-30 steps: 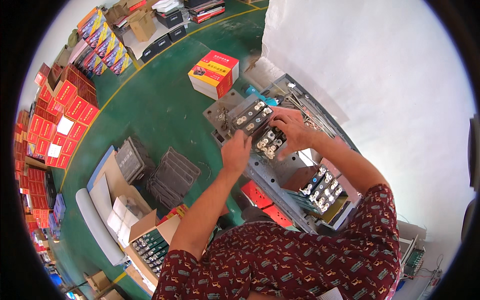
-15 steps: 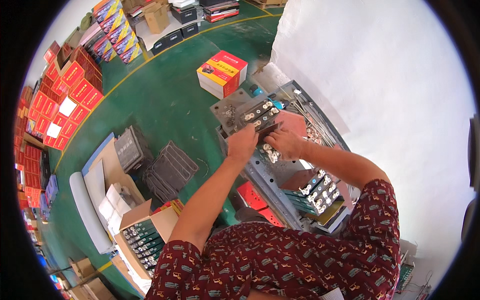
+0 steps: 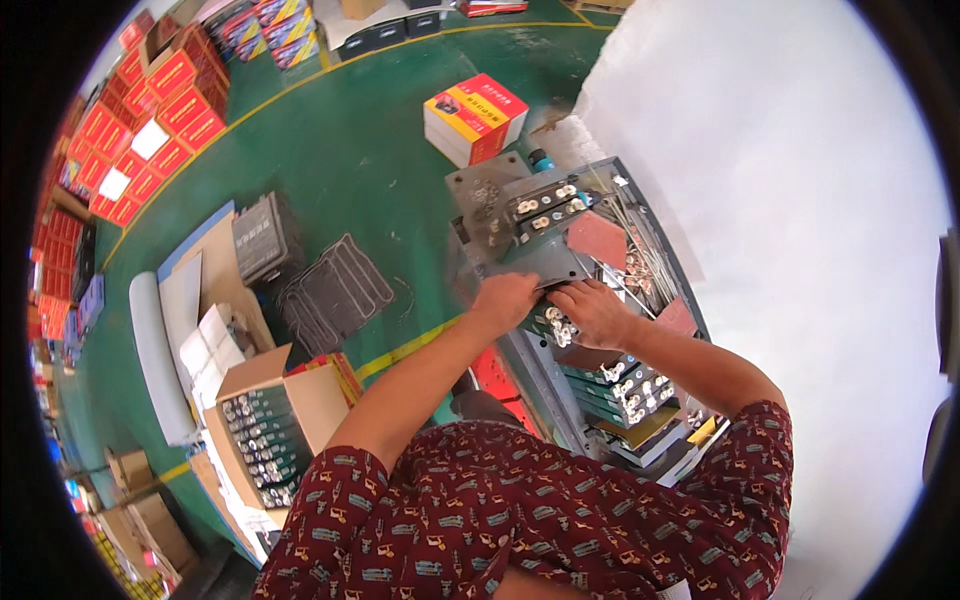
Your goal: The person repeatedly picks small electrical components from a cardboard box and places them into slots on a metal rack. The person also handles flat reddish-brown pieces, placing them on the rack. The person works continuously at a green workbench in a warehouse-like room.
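Both my hands work close together over a grey metal workbench (image 3: 576, 412). Fingers closed, my left hand (image 3: 508, 303) pinches the near-left end of a thin dark flat piece (image 3: 551, 282), seen nearly edge-on. My right hand (image 3: 594, 313) is closed at the other end of it, fingers curled, its grip partly hidden. Just below my right hand, a dark block with pale metal terminals (image 3: 560, 327) sticks out. Beyond the hands lie a grey surface with a round hole (image 3: 540, 258), a reddish-brown sheet (image 3: 597, 238) and dark blocks with pale terminals (image 3: 548, 205).
Metal rods (image 3: 640, 245) lie along the bench's right side, beside a white wall (image 3: 800, 180). More terminal blocks (image 3: 630, 390) stand nearer me. A red-and-yellow carton (image 3: 476, 120) sits on the green floor; at left are an open carton of blocks (image 3: 325, 400) and a black case (image 3: 266, 238).
My view has shifted, and both hands have drawn back toward me from the far terminal blocks. The flat piece between them has tilted to nearly edge-on.
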The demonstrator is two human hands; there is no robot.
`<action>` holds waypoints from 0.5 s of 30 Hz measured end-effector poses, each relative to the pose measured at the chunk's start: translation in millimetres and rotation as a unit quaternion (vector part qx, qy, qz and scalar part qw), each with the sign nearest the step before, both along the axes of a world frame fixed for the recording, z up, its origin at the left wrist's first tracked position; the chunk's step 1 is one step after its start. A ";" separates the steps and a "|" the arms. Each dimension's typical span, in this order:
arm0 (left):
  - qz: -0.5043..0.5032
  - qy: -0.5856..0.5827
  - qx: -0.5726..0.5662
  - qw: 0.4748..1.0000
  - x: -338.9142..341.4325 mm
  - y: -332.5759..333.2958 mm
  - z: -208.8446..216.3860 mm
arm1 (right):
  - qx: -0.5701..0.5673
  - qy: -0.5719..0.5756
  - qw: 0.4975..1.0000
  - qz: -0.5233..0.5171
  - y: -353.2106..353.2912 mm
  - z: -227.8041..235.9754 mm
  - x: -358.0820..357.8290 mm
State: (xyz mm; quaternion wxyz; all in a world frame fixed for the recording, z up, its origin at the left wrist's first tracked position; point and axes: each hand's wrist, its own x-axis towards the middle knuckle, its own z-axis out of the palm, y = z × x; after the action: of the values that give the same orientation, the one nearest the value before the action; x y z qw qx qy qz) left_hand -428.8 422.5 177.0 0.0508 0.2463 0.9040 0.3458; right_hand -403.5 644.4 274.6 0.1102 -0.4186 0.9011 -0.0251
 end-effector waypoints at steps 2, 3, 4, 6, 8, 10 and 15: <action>-0.025 -0.016 0.012 0.999 2.1 -11.3 -15.2 | -0.004 -0.015 1.000 0.024 -7.1 2.2 -0.3; -0.017 -0.025 0.016 0.999 5.0 -20.8 -14.0 | -0.006 -0.023 0.999 0.038 -12.1 6.7 1.2; -0.008 -0.034 0.019 0.999 7.7 -34.6 -5.6 | -0.009 -0.030 0.998 0.052 -18.9 13.4 3.8; 0.009 -0.054 0.054 0.997 14.2 -64.8 13.8 | -0.025 -0.047 0.994 0.094 -32.7 29.9 9.4; 0.042 -0.073 0.113 0.990 26.5 -106.1 25.1 | -0.045 -0.063 0.985 0.151 -53.2 36.5 11.2; 0.179 -0.088 0.082 0.976 21.8 -166.6 2.8 | -0.082 -0.074 0.976 0.185 -72.6 39.0 16.4; 0.507 -0.062 0.298 0.806 74.7 -420.0 0.4 | -0.152 -0.124 0.967 0.162 -117.7 44.4 41.7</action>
State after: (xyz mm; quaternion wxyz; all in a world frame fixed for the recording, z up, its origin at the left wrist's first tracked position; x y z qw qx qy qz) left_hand -354.1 2.5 177.4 -0.1518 -0.2664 0.7477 0.5890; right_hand -361.8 526.7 318.9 0.1591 -0.5648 0.7858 -0.1953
